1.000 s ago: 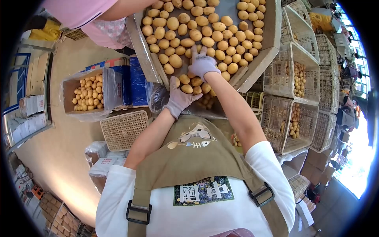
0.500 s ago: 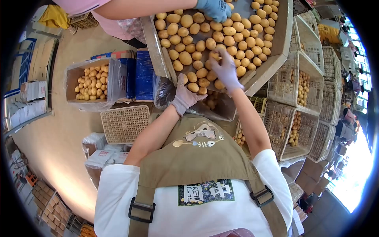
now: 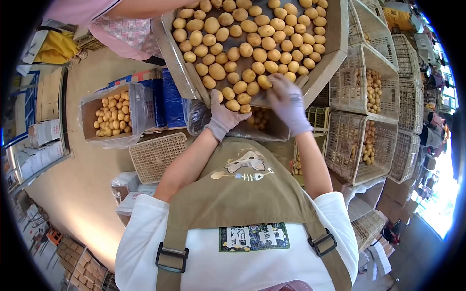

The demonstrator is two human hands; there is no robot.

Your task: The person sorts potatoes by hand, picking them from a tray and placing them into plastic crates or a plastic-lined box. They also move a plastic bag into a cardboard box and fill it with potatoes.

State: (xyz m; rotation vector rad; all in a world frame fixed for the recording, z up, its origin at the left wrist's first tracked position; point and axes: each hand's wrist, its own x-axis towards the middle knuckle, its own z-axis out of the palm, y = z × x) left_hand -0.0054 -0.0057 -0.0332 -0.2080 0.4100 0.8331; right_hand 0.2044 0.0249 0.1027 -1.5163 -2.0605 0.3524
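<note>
Many small yellow potatoes [image 3: 267, 42] lie in a sloping tray [image 3: 191, 87] whose narrow mouth faces me. My left hand [image 3: 224, 118], in a pale glove, is cupped at the left of that mouth, thumb and fingers apart, against the lowest potatoes. At the mouth's right side is my right hand [image 3: 290, 103], gloved too; motion smears its fingers, which lie close to a potato [image 3: 264, 81]. Below the mouth, a plastic-lined box [image 3: 276, 132] holds more potatoes, partly hidden by my hands and apron.
Stacked plastic crates [image 3: 335, 145] with potatoes stand on the right. To the left are a lined box of potatoes [image 3: 112, 115] and an upturned crate [image 3: 158, 156]. Another person's arm [image 3: 145, 7] reaches over the tray's far left.
My right hand has drawn back from among the potatoes to the tray mouth's right side. The other person's blue-gloved hand has left the view. My view has shifted slightly.
</note>
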